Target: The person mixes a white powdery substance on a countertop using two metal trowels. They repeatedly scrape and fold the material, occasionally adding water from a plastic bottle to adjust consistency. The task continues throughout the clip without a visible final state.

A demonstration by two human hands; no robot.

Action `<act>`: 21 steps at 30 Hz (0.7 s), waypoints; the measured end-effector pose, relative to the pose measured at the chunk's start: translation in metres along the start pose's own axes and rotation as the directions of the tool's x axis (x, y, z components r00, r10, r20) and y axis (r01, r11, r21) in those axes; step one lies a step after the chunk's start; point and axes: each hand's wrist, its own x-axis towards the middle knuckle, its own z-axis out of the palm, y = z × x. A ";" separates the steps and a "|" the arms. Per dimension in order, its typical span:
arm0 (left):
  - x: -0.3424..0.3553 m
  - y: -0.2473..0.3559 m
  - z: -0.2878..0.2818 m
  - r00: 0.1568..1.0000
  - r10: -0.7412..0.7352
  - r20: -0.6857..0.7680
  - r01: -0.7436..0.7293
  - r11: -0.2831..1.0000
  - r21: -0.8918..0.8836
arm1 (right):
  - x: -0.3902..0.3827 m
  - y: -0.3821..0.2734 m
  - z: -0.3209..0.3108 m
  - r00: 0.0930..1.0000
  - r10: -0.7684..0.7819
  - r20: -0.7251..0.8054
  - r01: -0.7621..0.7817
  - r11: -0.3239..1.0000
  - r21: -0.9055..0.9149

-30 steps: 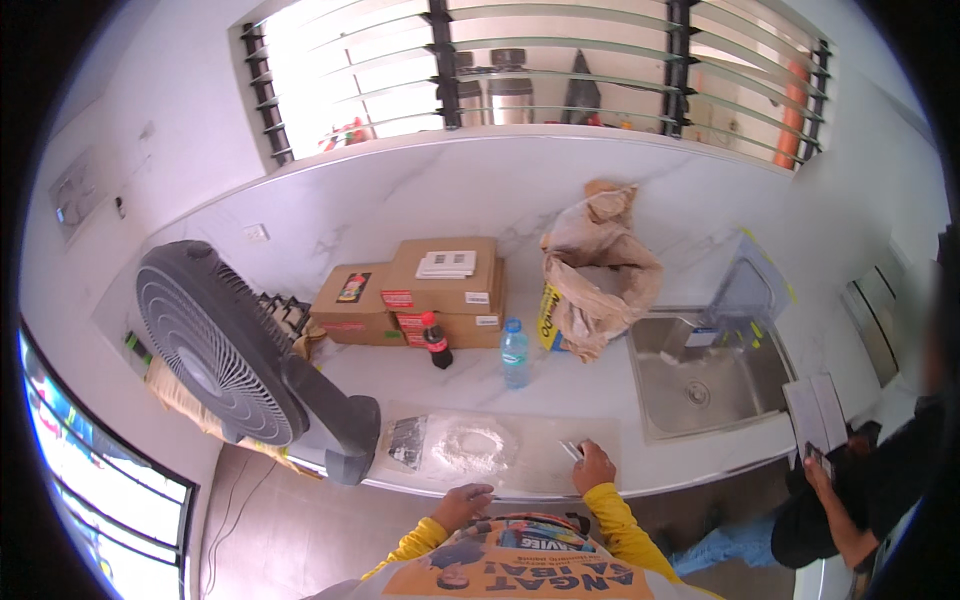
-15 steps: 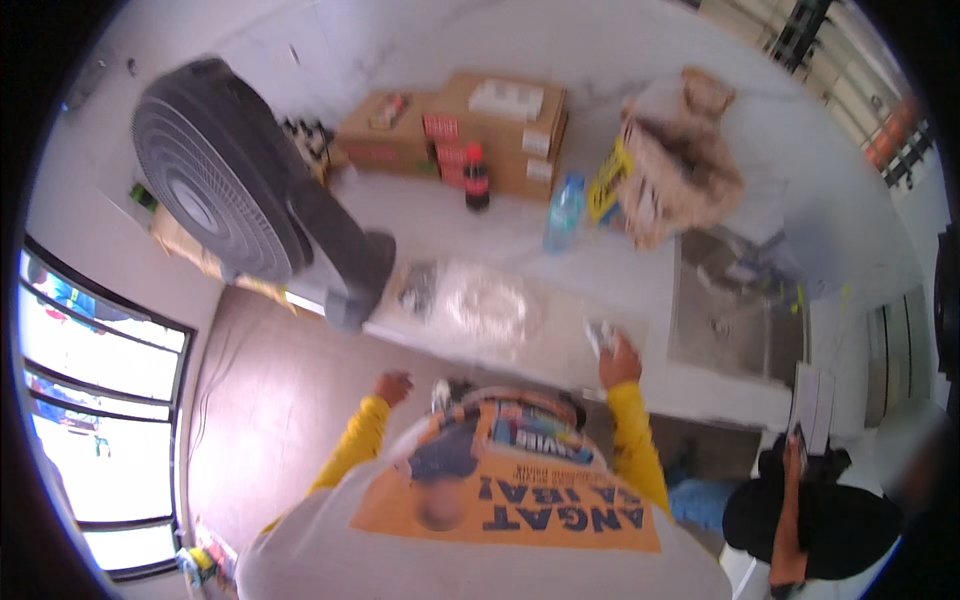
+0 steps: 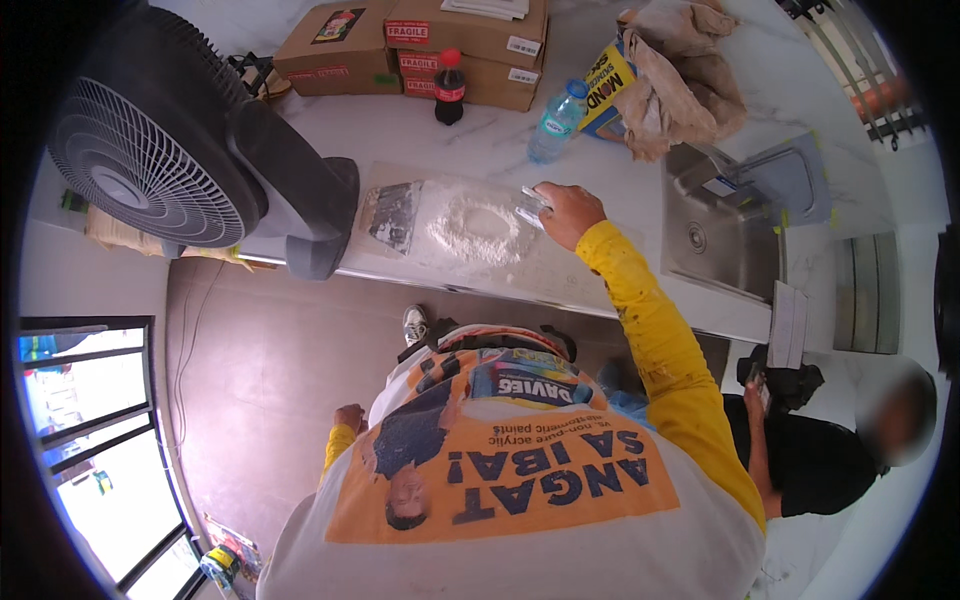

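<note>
My right hand (image 3: 572, 213) grips a pale metal scraper (image 3: 530, 210) over the right part of a flat work sheet (image 3: 565, 272) on the marble counter. White powder (image 3: 472, 245) lies in a ring on that sheet, just left of the scraper, and a wide metal blade (image 3: 392, 218) rests at its left. My left hand (image 3: 348, 418) hangs low beside my body, away from the counter; its fingers are small and partly hidden. A blue-capped water bottle (image 3: 556, 128) stands behind the scraper.
A large dark fan (image 3: 150, 150) occupies the counter's left, cardboard boxes (image 3: 460, 35) and a dark-drink bottle (image 3: 449, 100) the back. A crumpled paper sack (image 3: 680, 80) stands near the steel sink (image 3: 700, 260). Another person (image 3: 820, 450) holds an object at lower right.
My right hand has moved up and left toward the powder with the scraper. My left hand has dropped from the counter edge down beside my body. The view has tilted downward.
</note>
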 end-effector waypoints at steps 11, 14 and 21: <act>0.008 0.022 -0.075 0.976 0.065 -0.210 -0.148 0.900 -0.410 | 0.038 -0.017 0.032 0.996 0.014 0.089 -0.005 0.994 -0.105; 0.000 0.004 -0.064 0.907 0.267 -0.324 -0.269 0.962 0.040 | 0.045 -0.022 0.036 0.994 0.035 0.105 -0.022 0.991 -0.130; -0.016 -0.004 -0.046 0.998 0.009 -0.064 -0.024 0.973 -0.231 | 0.053 -0.034 0.038 0.996 -0.017 0.087 0.030 0.989 -0.148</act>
